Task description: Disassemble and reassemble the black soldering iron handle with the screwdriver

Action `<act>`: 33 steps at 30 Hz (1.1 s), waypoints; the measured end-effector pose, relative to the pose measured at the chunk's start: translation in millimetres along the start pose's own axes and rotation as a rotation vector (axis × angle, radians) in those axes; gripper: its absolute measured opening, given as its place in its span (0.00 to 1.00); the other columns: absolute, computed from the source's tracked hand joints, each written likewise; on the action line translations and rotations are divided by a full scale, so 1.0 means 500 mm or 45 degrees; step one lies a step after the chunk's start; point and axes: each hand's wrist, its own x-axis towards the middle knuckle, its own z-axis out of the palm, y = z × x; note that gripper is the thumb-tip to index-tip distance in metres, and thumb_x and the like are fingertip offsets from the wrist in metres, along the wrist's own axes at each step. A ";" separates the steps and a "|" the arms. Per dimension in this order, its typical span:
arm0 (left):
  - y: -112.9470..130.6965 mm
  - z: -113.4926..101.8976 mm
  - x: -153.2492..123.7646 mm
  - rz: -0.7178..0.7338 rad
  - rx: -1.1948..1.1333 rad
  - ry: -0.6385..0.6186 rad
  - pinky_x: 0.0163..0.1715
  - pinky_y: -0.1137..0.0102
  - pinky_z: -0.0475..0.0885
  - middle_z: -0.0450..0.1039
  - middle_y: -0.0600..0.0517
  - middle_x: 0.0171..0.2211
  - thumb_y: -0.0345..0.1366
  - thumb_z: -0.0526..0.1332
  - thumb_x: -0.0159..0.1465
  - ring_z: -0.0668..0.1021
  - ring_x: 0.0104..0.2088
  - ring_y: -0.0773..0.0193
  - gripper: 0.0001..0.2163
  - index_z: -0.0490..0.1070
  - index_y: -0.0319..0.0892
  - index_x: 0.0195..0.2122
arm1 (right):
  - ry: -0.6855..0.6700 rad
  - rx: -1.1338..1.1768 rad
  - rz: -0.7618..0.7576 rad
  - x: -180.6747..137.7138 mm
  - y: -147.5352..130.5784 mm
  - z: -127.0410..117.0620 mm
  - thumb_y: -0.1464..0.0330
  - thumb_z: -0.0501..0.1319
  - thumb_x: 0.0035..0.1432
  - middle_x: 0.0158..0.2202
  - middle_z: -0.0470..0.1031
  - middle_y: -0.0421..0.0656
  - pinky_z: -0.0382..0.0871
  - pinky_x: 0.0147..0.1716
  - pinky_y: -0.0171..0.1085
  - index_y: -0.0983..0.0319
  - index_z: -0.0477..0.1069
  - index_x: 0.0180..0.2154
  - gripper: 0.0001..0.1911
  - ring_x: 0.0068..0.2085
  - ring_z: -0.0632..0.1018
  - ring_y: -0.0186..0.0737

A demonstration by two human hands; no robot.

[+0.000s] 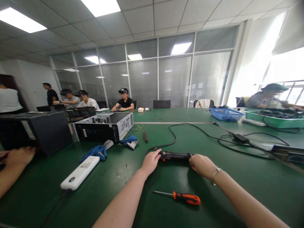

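A black corded electric screwdriver [177,156] with an orange switch lies across the table in front of me. My left hand [151,163] grips its left end, where the black cord comes out, with the fingers stretched along the body. At the other end, my right hand [201,165] has its fingers closed around the tip, which they hide. Closer to me rests a manual screwdriver [186,198] with an orange and black handle, its metal shaft pointing left. It touches neither hand.
To the left lie a white device [80,173] with a cord and blue gloves [95,153]. An open computer case [104,126] and a dark case [35,133] stand behind, a co-worker's hand [20,158] at the latter. Cables, a blue basket [226,114] and a green basket [273,120] occupy the right.
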 end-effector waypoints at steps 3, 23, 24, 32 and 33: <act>0.002 -0.005 -0.002 0.014 -0.061 0.005 0.53 0.63 0.66 0.72 0.51 0.51 0.36 0.53 0.66 0.73 0.51 0.58 0.16 0.68 0.47 0.55 | 0.008 0.050 -0.016 0.002 0.001 0.006 0.75 0.55 0.52 0.32 0.78 0.49 0.69 0.34 0.36 0.62 0.75 0.29 0.10 0.36 0.79 0.44; 0.043 -0.015 -0.021 0.285 -0.185 -0.018 0.53 0.61 0.67 0.73 0.53 0.50 0.27 0.63 0.57 0.73 0.47 0.59 0.18 0.72 0.49 0.48 | 0.422 0.549 -0.123 0.017 -0.089 0.017 0.66 0.45 0.64 0.37 0.75 0.45 0.67 0.38 0.37 0.60 0.66 0.38 0.13 0.37 0.76 0.40; 0.044 -0.015 -0.020 0.289 -0.188 -0.016 0.53 0.62 0.67 0.73 0.53 0.50 0.27 0.63 0.57 0.73 0.47 0.59 0.18 0.72 0.49 0.48 | 0.426 0.533 -0.132 0.017 -0.092 0.016 0.66 0.45 0.64 0.37 0.75 0.45 0.67 0.38 0.37 0.60 0.66 0.38 0.13 0.36 0.76 0.40; 0.040 -0.013 -0.019 0.317 -0.217 -0.018 0.54 0.62 0.66 0.73 0.52 0.50 0.27 0.63 0.58 0.73 0.48 0.60 0.18 0.71 0.48 0.49 | 0.346 0.318 -0.111 0.021 -0.125 -0.005 0.69 0.47 0.64 0.34 0.75 0.45 0.66 0.34 0.35 0.62 0.67 0.37 0.11 0.35 0.77 0.40; 0.039 -0.013 -0.019 0.320 -0.216 -0.015 0.54 0.62 0.66 0.73 0.52 0.50 0.27 0.63 0.58 0.73 0.49 0.60 0.18 0.72 0.48 0.49 | 0.321 0.287 -0.086 0.023 -0.130 -0.007 0.70 0.47 0.64 0.33 0.76 0.45 0.65 0.34 0.35 0.62 0.68 0.36 0.11 0.34 0.77 0.40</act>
